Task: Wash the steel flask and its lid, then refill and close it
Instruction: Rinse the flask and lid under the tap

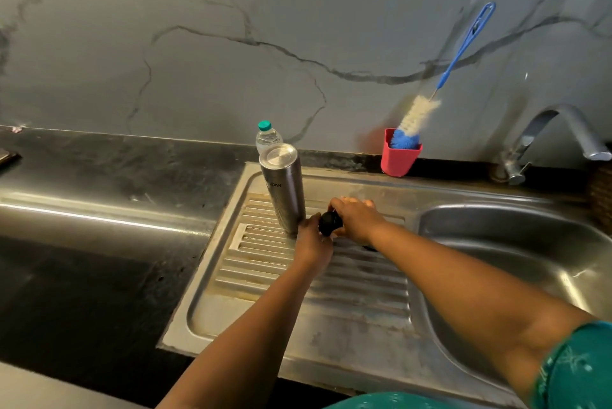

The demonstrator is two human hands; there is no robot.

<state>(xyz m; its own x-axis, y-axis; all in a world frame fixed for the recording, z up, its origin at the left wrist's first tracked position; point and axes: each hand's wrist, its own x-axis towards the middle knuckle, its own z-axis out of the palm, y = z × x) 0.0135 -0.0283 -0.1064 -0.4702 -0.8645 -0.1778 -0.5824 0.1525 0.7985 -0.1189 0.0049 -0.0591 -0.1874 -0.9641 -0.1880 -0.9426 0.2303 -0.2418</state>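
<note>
Plainly the flask [284, 188], inverted at ten o'clock of the lid [329, 223] both the left hand [313, 244] and right hand [356, 218] grasp, could topple if nudged.

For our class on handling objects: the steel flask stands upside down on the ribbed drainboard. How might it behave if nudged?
The steel flask is tall and narrow, so it probably tips easily. Its smooth metal may be slippery. Toppled, its round body would likely roll on the drainboard.
</note>
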